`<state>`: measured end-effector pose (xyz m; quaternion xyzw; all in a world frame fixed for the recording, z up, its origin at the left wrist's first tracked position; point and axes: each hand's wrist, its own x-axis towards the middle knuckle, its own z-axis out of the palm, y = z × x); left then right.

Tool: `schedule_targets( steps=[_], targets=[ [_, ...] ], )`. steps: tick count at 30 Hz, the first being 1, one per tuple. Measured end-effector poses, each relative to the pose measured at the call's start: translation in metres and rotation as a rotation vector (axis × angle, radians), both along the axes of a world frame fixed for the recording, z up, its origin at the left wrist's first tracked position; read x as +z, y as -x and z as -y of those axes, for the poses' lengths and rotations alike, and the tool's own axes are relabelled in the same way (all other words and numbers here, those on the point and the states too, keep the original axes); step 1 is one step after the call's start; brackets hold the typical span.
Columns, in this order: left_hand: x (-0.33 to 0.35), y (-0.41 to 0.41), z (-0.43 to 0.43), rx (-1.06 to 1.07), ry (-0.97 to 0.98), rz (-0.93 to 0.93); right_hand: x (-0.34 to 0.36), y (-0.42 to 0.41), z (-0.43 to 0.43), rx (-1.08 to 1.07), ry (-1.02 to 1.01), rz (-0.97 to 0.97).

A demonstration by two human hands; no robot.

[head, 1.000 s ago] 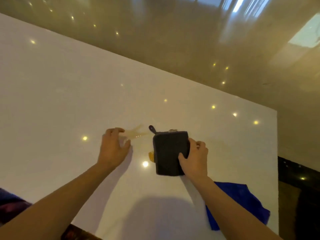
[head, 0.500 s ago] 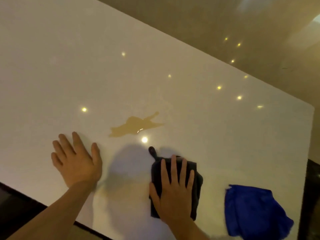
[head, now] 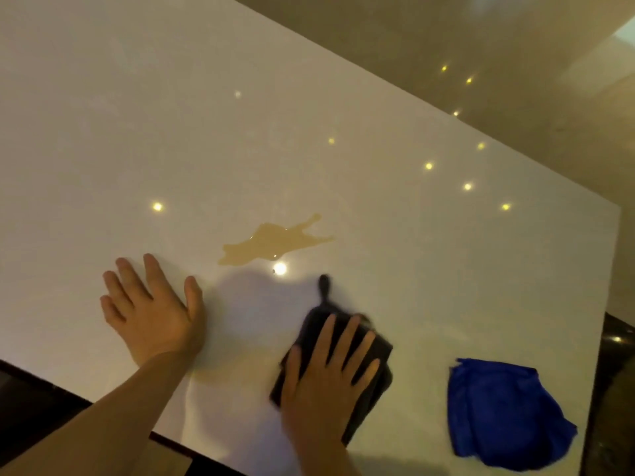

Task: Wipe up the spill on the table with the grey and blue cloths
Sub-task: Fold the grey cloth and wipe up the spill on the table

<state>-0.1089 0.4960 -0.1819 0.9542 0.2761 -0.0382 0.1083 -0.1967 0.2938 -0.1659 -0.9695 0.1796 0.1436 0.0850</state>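
Observation:
A tan, irregular spill [head: 271,240] lies on the glossy white table [head: 240,132]. Nearer to me, the folded grey cloth [head: 372,341] rests flat on the table, its hanging loop pointing toward the spill. My right hand [head: 326,383] presses down on this cloth with fingers spread. My left hand [head: 151,310] lies flat on the bare table, left of the cloth and just short of the spill's left end. The crumpled blue cloth [head: 505,413] sits untouched near the table's right front corner.
The table's near edge runs diagonally under my forearms, with dark floor beyond it. Its right edge is just past the blue cloth. Ceiling lights reflect as bright dots on the tabletop and on the shiny beige floor behind.
The grey cloth under my right hand has slid back toward me, off the spill. My left hand moved left and now lies flat. The view has tilted down.

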Motion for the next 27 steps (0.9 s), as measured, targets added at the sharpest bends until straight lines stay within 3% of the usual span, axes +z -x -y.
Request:
schedule_targets(
  steps=[3,8,11,16,22,24,27],
  targets=[
    [-0.001,0.003,-0.001,0.01,-0.004,-0.002,-0.002,-0.008,-0.012,0.011,-0.026,-0.023],
    [0.001,0.0,-0.001,-0.016,-0.014,-0.037,-0.001,-0.18,0.014,-0.004,0.063,0.127],
    [0.002,0.001,-0.001,-0.017,-0.008,-0.041,-0.004,-0.246,0.015,0.219,0.078,0.203],
    [0.01,-0.001,0.0,-0.011,0.007,-0.065,-0.011,-0.199,-0.015,0.689,0.008,0.241],
    [0.016,-0.002,0.004,-0.006,0.014,-0.084,-0.008,-0.199,-0.011,0.9,-0.07,0.273],
    [0.014,-0.002,0.003,-0.005,0.015,-0.08,-0.005,-0.225,-0.009,0.883,-0.14,0.322],
    [0.01,-0.003,0.003,-0.003,0.01,-0.068,0.002,-0.254,-0.018,0.648,-0.283,0.336]
  ],
)
